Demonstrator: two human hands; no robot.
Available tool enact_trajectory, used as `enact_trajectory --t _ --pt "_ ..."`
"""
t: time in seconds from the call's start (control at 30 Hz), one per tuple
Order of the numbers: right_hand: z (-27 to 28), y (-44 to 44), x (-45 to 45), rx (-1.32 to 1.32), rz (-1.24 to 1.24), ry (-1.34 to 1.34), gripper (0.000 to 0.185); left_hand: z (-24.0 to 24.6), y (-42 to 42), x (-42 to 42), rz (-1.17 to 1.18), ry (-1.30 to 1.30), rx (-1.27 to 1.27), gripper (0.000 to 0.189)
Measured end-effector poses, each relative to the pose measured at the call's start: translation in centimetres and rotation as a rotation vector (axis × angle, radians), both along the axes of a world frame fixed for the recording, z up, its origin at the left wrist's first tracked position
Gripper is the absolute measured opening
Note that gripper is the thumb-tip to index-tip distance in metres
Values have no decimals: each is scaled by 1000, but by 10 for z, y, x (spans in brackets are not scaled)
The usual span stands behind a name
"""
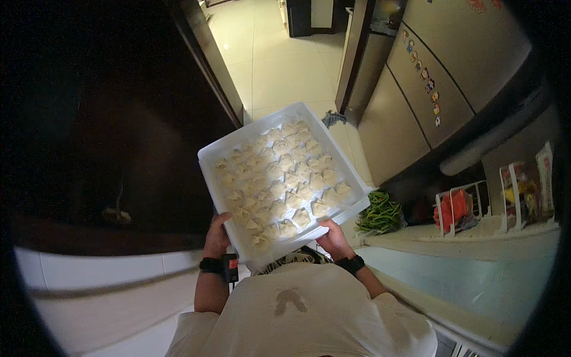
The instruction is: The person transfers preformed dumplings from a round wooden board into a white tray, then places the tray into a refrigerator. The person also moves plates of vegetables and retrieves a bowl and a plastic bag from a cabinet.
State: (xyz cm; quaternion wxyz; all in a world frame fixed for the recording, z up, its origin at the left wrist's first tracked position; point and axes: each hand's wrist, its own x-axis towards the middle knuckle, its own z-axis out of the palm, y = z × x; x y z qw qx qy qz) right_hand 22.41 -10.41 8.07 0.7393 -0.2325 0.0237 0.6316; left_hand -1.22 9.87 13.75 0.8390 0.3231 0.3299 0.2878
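Observation:
A white plastic tray (206, 176) is held in front of my body, turned at an angle. Rows of folded dumplings (292, 178) lie in it on a whitish lining. My left hand (217, 234) grips the tray's left side near its lower corner, with the thumb on the rim. At the near edge, towards the right, my right hand (332, 238) holds the tray with its thumb over the rim. Both wrists wear black bands, and a small black device is fixed by the left one. The undersides of the tray and my fingers beneath it are hidden.
To the right stands a refrigerator (401, 111) with small stickers on its doors. Green chili peppers (380, 213) in a plastic bag lie beside a white ledge with wire racks (453, 214) holding packets. Ahead, a doorway opens onto a tiled floor (276, 67), with a dark cloth (333, 119) near it.

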Motion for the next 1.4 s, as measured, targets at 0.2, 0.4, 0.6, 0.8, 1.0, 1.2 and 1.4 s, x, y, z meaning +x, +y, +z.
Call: enact_trajectory --t 0.2,0.4,0.6,0.8,1.0,1.2,1.4 --pt "2 19 17 -159 -321 -125 17 15 18 33 -142 106 -17 57" --pt "38 59 17 -185 -300 -207 28 16 71 43 -170 -7 -7 60" --pt "38 40 42 -180 375 -1102 53 30 130 35 -279 42 87 43" --pt "36 -33 142 -1181 471 -2026 47 23 136 31 -303 -5 -126 31" --pt "26 22 245 -1635 328 -2677 42 18 152 3 -114 289 15 38" --pt "-44 0 269 -1997 1289 -2426 41 6 103 -29 -108 446 -88 43" --pt "-107 -96 250 -1966 646 -2183 37 -6 135 6 -471 304 -16 51"
